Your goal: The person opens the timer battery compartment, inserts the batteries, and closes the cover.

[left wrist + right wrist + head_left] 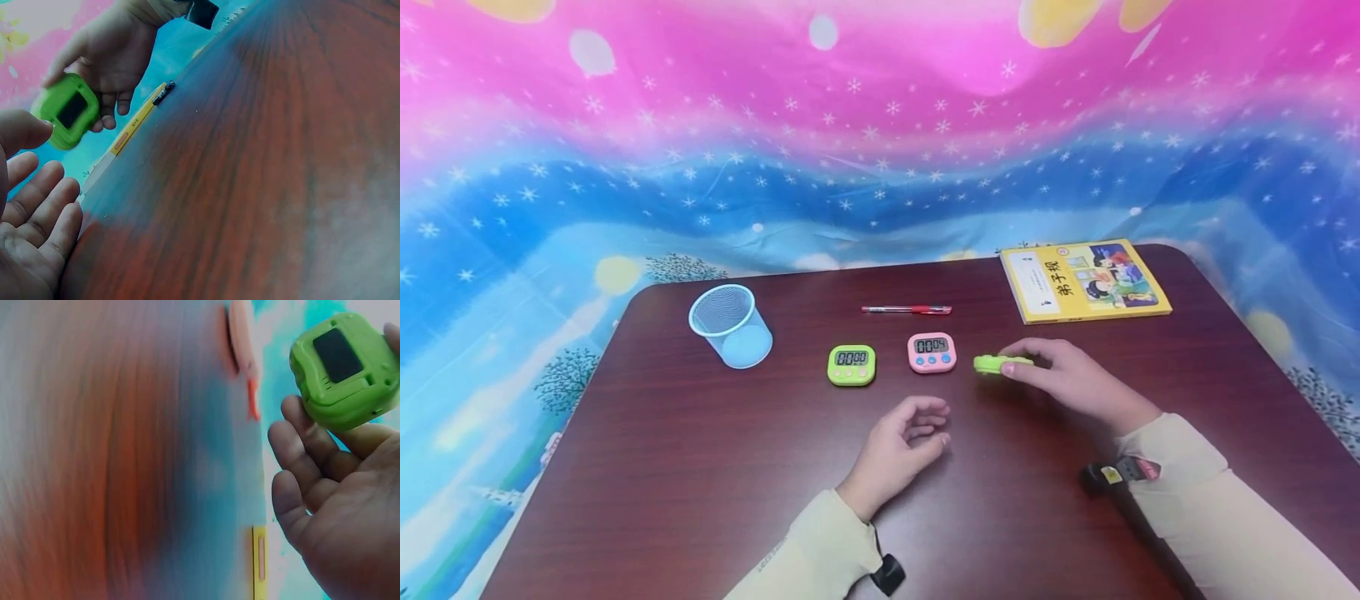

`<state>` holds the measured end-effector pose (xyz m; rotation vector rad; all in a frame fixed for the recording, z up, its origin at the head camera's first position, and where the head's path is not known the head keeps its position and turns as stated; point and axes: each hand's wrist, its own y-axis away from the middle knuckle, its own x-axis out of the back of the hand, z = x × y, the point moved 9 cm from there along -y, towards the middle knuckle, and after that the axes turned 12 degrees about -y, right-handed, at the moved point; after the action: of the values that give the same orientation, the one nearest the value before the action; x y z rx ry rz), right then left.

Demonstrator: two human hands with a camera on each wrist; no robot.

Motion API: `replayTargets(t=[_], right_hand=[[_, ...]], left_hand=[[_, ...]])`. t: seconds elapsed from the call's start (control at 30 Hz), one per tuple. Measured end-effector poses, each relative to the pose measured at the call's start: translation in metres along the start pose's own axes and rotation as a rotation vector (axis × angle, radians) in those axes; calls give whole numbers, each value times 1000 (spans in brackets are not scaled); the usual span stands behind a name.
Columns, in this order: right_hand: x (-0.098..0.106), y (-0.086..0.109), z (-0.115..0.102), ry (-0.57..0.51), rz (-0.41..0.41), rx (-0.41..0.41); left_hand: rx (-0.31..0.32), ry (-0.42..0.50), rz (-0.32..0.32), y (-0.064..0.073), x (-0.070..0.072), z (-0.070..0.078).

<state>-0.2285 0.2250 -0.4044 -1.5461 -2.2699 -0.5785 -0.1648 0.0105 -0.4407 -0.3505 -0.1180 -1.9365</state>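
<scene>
My right hand (1071, 377) pinches a green digital timer (1002, 364) between thumb and fingers, held above the table to the right of a pink timer (932, 353). In the right wrist view the back of the held green timer (347, 372) shows, with a dark rectangle on it. My left hand (901, 448) is over the table in front of the pink timer, fingers loosely bent and holding nothing. A second green timer (852, 366), reading 00:00, lies face up left of the pink one, which reads 00:04.
Behind the timers lies a red pen (907, 310). A light blue mesh pen holder (731, 326) stands at the left. At the back right corner of the dark wooden table (700, 492) is a yellow book (1086, 282). A patterned cloth (880, 142) hangs behind.
</scene>
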Motion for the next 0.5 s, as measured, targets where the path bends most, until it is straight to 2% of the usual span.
replayTargets(t=[0.13, 0.3, 0.5], right_hand=[[-16, 7, -11, -109, -54, -2], [-35, 13, -18, -215, -81, -55], [-61, 14, -20, -282, -129, -83]], left_hand=[[-17, -17, -2, 1, 0, 2], [-51, -71, -2, 3, -1, 5], [-128, -101, 55, 4, 4, 12]])
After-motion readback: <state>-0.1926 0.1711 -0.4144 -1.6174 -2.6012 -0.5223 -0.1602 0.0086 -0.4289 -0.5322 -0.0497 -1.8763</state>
